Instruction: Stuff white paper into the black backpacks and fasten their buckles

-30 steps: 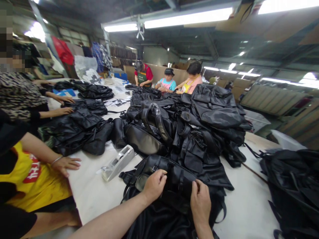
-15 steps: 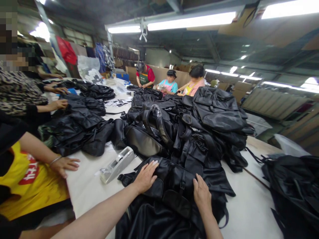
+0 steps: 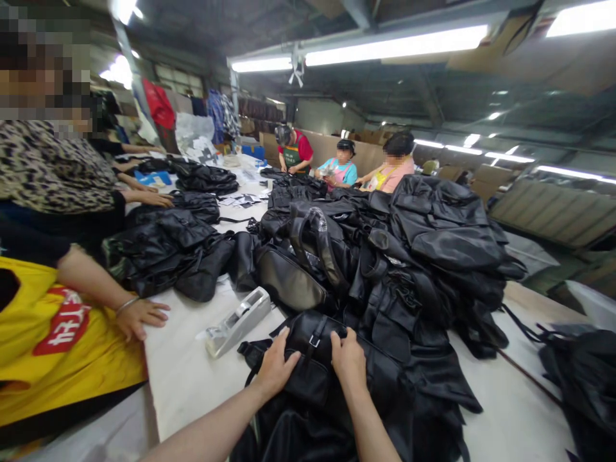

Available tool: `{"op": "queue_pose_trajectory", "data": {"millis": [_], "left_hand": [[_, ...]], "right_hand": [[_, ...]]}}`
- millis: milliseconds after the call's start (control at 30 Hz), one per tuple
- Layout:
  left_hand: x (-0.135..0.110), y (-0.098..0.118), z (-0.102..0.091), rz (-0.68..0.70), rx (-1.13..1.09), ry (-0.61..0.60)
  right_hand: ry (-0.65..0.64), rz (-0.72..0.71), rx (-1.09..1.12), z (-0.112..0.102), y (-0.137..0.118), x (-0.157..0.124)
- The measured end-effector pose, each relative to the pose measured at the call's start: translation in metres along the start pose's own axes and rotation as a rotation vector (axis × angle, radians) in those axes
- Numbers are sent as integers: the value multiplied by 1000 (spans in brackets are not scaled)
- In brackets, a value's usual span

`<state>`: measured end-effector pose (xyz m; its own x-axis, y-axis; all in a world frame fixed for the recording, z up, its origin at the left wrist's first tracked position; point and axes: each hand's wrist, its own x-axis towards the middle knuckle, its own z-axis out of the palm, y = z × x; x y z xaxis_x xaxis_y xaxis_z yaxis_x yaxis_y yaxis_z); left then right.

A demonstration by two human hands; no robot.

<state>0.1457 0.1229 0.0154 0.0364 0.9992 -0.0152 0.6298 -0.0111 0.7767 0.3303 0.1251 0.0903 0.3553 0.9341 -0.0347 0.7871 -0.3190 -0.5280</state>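
Note:
A black leather-like backpack (image 3: 312, 388) lies in front of me, with a strap and small metal buckle on its pocket flap. My left hand (image 3: 276, 364) grips its left side, thumb and forefinger apart on the surface and the other fingers partly hidden. To the right of the buckle, my right hand (image 3: 348, 358) bends its fingers onto the bag's material and holds it. Left of the bag, a white tape dispenser (image 3: 239, 322) stands on the pale table (image 3: 183, 378).
A tall heap of black bags (image 3: 443, 224) rises beyond my hands. More bags (image 3: 163, 247) lie at the left. A person in a yellow apron (image 3: 103, 340) rests a hand on the table edge. Other people work farther back. Another dark bag (image 3: 584, 378) sits at the right.
My hands have come closer together on the backpack, and the right hand has moved left. The fingers, flat before, are now bent onto the bag. The buckle now shows between them.

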Motion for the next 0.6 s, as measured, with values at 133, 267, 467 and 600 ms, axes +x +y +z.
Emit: {"op": "queue_pose_trajectory", "data": {"millis": [133,267,467,600], "left_hand": [[-9,-2,-3,30,-1,-30],[-16,-11,-11,52,-18,-67],[-49,-70,-34,-100,-187,-143],[-90,-107,-36,-230,-352,-267]], "right_hand": [[3,7,-87,12,-7,20],[29,-31,-128,0,-16,18],[292,88,-16,-45,63,-35],[315,317,23,-26,146,-94]]}}
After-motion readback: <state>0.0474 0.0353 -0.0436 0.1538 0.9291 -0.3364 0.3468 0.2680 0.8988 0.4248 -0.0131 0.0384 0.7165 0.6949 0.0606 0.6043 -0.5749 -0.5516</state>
